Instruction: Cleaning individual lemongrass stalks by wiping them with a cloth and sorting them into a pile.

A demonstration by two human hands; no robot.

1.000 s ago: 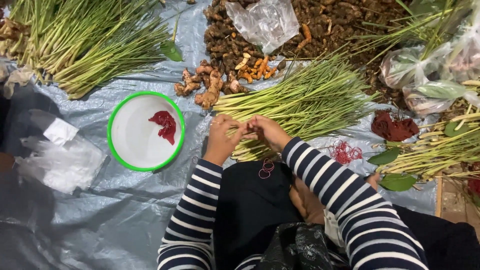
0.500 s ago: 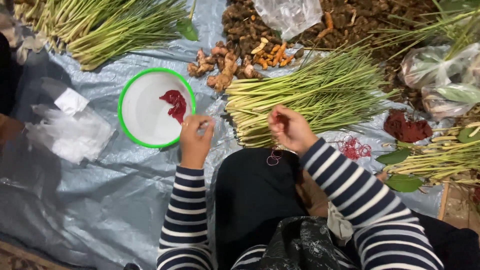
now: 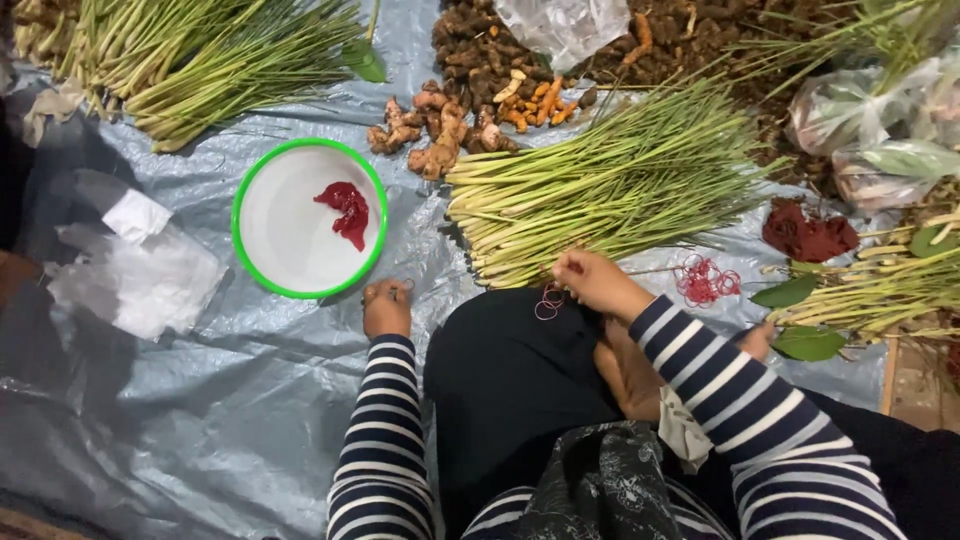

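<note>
Left hand (image 3: 387,308) is down on the crinkled grey plastic sheet (image 3: 200,400), fingers curled low just below the rim of the round white bowl with a bright green edge (image 3: 262,232), apparently pinching something small, though what it is cannot be made out. Right hand (image 3: 596,282) sits closed at the near end of the big fanned bundle of pale green lemongrass stalks (image 3: 610,185), fingers tucked so the grip itself is hidden. Thin red rubber bands (image 3: 548,300) lie on the black cloth over the lap (image 3: 510,380), right beside that hand. Inside the bowl rests a small clump of red bands (image 3: 345,208). More loose red bands (image 3: 705,280) lie right of the hand. Beyond the stalks, knobbly brown ginger roots (image 3: 432,135) and a second lemongrass heap (image 3: 190,55) top left.
</note>
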